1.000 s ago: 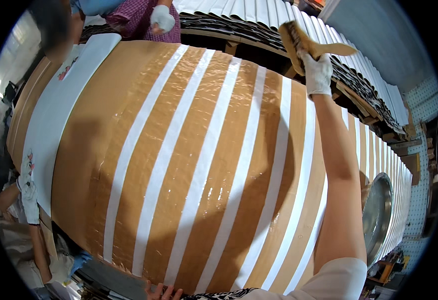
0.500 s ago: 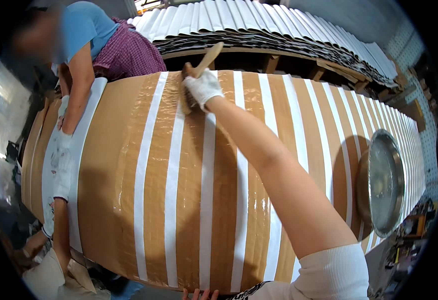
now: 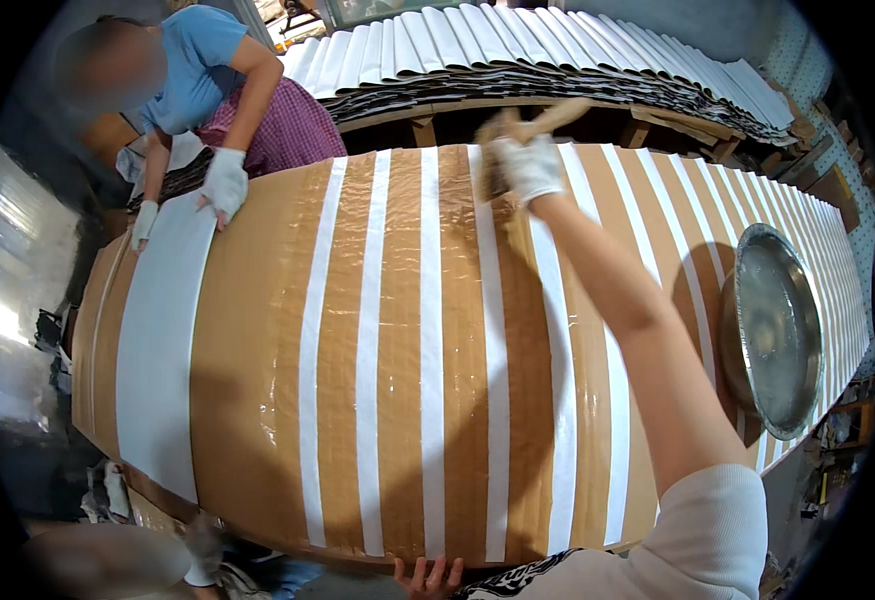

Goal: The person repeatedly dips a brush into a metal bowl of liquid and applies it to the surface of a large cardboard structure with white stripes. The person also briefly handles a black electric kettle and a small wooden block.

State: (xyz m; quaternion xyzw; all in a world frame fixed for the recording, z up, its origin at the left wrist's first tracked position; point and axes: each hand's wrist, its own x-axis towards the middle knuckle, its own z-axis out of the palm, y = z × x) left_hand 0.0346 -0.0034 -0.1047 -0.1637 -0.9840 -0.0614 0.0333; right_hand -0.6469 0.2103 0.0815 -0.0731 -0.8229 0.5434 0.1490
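My right hand (image 3: pixel 532 170), in a white glove, grips a wide brush (image 3: pixel 494 165) with a pale wooden handle. Its bristles, blurred by motion, meet the far part of a row of overlapping brown sheets (image 3: pixel 398 350) with white strips between them. Much of the brown surface left of the brush has a wet gloss. My bare left hand (image 3: pixel 428 577) rests at the near edge of the worktop, fingertips showing and slightly apart. The rest of that hand is hidden.
A metal basin (image 3: pixel 773 330) of cloudy liquid stands on the sheets at right. Across the table, a co-worker with gloved hands (image 3: pixel 225 185) touches a white sheet (image 3: pixel 158 350); another person (image 3: pixel 108 560) is at lower left. Stacked white sheets (image 3: pixel 518 50) lie on a wooden rack behind.
My right hand and brush have moved right along the far edge. The far co-worker has straightened somewhat; the near person's gloved hand has drawn back from the white sheet, which now lies flat.
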